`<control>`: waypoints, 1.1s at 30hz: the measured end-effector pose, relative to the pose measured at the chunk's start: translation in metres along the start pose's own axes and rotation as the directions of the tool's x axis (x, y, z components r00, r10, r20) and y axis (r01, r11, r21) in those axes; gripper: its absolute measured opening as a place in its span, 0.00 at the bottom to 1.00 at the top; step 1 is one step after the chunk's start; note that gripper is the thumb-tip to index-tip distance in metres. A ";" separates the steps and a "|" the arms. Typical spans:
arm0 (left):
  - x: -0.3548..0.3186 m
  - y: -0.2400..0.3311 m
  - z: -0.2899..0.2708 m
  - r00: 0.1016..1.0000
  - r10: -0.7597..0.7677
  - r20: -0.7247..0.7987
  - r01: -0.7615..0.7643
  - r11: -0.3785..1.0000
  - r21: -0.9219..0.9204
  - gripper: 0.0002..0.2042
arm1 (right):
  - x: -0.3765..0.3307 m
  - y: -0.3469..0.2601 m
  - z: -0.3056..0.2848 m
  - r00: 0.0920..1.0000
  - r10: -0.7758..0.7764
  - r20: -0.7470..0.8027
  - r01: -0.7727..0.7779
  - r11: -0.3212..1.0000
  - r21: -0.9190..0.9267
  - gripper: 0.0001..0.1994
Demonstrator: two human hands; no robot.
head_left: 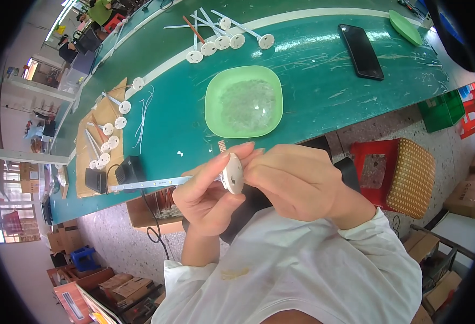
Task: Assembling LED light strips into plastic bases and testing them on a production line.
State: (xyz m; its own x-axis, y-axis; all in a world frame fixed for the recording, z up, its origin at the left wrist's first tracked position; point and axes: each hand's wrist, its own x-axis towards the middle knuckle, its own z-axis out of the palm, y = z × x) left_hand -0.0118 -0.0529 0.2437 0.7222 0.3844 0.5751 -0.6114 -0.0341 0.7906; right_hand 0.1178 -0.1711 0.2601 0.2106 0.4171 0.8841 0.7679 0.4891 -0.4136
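Observation:
My left hand (200,204) grips a white round disc (235,174), tilted on edge between thumb and fingers. An LED strip (150,184), pale and narrow with small lights along it, runs out leftward from behind that hand. Close against the disc's right side, my right hand (300,181) is closed with its fingertips pinched together. Whatever those fingertips hold, if anything, is hidden. Beyond both hands stands a light green bowl (211,110) with a heap of small clear pieces (250,104) in it.
Several similar discs with strips lie at the back of the green table (313,86) and on brown cardboard (86,175) at left. A black phone (361,52) and green dish (405,28) lie at right. A black adapter (130,171) sits near left; a red stool (378,167) stands right.

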 end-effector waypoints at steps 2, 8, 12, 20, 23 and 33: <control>0.002 -0.004 -0.003 0.999 0.033 0.023 -0.034 0.998 0.044 0.27 | -0.001 0.003 0.002 1.000 -0.014 -0.001 0.014 1.000 -0.012 0.11; 0.007 -0.009 -0.008 0.999 0.039 0.028 -0.043 0.985 0.166 0.25 | 0.008 0.008 0.003 0.998 -0.070 0.007 0.070 0.994 -0.078 0.12; 0.027 0.006 -0.006 0.994 -0.091 0.064 0.053 0.892 0.450 0.21 | 0.000 0.024 0.009 1.000 0.012 0.007 -0.012 0.999 -0.038 0.11; 0.078 0.021 -0.139 0.913 -0.382 -0.145 0.238 0.208 0.949 0.14 | 0.001 0.043 -0.041 0.938 0.335 -0.090 -0.344 0.932 -0.116 0.06; 0.082 0.018 -0.174 0.881 -0.462 -0.100 0.124 0.023 0.992 0.11 | 0.016 0.058 -0.059 0.942 0.333 -0.036 -0.332 0.915 -0.229 0.03; 0.081 0.033 -0.150 0.876 -0.309 -0.371 0.187 -0.491 0.851 0.21 | 0.074 0.222 -0.055 0.925 0.201 0.323 0.018 0.825 -0.565 0.08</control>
State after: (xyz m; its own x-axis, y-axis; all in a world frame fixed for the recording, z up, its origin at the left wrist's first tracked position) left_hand -0.0224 0.1150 0.2848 0.7015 0.6891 0.1815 0.7104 -0.6965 -0.1011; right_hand 0.3372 -0.0739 0.2454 0.1538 0.7316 0.6642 0.9791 -0.0221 -0.2023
